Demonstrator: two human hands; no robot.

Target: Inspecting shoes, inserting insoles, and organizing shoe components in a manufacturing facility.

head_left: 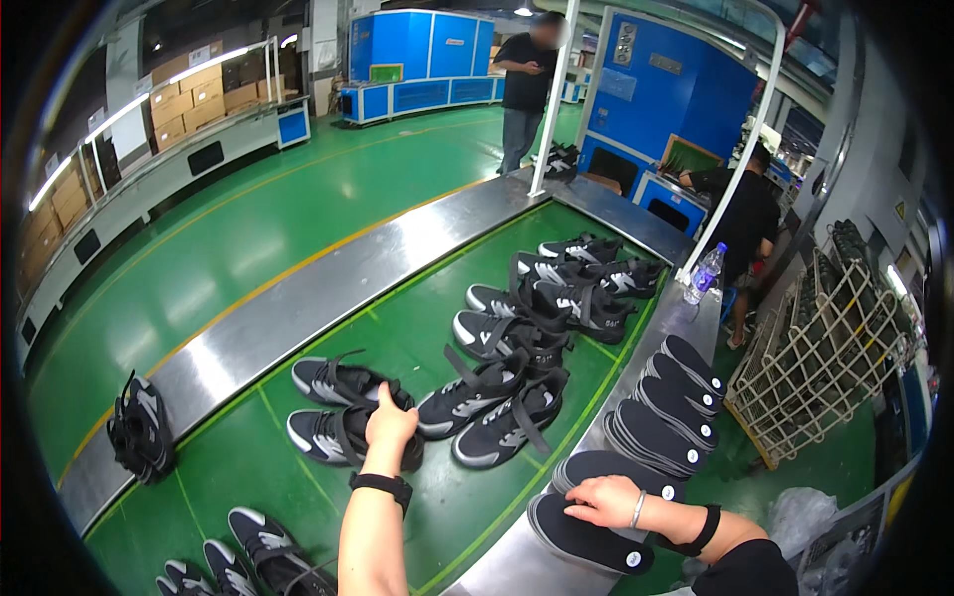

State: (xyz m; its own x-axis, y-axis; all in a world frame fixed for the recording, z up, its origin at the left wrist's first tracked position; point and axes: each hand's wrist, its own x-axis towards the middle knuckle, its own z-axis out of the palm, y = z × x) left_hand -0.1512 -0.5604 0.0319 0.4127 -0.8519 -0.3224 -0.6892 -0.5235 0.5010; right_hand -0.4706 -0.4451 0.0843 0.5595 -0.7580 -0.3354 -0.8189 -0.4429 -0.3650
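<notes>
My left hand (391, 425) is closed around the heel area of a black and grey sneaker (323, 435) on the green belt; its fingers partly hide the shoe. Just beyond it lies the matching sneaker (316, 377), its strap loose. My right hand (608, 500) reaches over the nearest stack of black insoles (586, 536), fingers bent and pressed together at the top insole's edge. Another insole stack (596, 465) lies right behind that hand. Further stacks (646, 437) run along the metal ledge, each insole with a round white mark at the heel.
Several more sneakers (507, 328) stand farther along the belt, others (263, 546) at lower left. One pair (142, 427) sits on the left metal rim (328, 273). A water bottle (704, 273) and a wire cart (825, 348) are at right. Two people stand or sit beyond.
</notes>
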